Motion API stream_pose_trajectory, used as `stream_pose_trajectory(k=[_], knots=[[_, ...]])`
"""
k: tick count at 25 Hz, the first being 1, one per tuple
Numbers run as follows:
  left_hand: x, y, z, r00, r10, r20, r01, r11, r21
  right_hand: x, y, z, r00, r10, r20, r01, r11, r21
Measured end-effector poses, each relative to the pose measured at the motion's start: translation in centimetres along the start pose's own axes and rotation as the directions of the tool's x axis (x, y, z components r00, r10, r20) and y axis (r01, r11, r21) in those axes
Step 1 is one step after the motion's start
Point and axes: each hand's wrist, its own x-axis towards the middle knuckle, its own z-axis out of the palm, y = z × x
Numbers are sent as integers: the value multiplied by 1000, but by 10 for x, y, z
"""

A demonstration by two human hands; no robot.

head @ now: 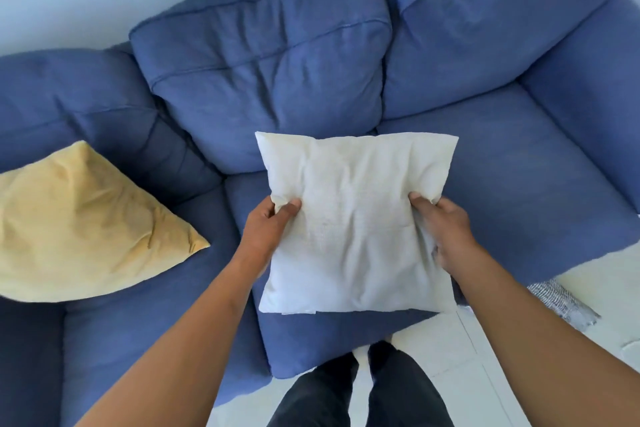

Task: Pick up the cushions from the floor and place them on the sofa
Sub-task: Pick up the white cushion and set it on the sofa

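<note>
Left hand [268, 229] and right hand [446, 232] each pinch a side edge of the square off-white fabric cushion [353, 222], thumbs on top, fingers tucked under. Two-sided grip keeps it flat and square to the seat. Cushion sits over the near edge of the blue fabric sofa [263, 73], middle seat; can't tell if it's resting or just above. Yellow fabric cushion [79, 218] already lies on the left seat. Likely next: release here.
</note>
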Motion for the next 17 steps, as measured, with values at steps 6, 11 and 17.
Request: stream_pose_trajectory(k=[6,11,17], knots=[[30,5,-46,990,-25,-140,18,999,-50,38,-50,76,989,-11,149,28,993,-114],[73,29,-56,964,40,-262,-74,990,-121,77,-93,120,970,-142,200,174,972,-155],[123,13,-34,955,-117,-271,110,993,-40,142,-92,147,963,52,265,66,908,-415]])
